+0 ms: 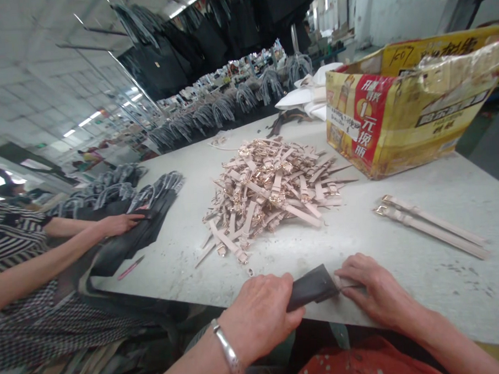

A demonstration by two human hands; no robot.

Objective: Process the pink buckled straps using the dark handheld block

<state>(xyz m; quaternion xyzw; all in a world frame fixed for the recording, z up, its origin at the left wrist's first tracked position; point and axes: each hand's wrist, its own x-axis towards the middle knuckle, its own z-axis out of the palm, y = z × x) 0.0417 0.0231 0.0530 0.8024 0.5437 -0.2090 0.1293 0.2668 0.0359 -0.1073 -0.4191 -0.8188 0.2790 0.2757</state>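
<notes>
My left hand [265, 313], with a silver bracelet at the wrist, is wrapped round a flat black piece [314, 287] at the table's front edge. At the right end of that piece, my right hand [367, 289] pinches a small light strap end, partly hidden by the fingers. Beyond both hands lies a large heap of pale pink straps with gold buckles [270, 186]. Two more buckled straps [435, 228] lie side by side to the right of the heap.
A yellow and red carton [411, 114] stands at the back right, beside white material [311, 96]. At the left, a person in striped clothing has a hand [121, 224] on black pieces [151, 213]. A pink pen-like tool [131, 267] lies near the left table edge.
</notes>
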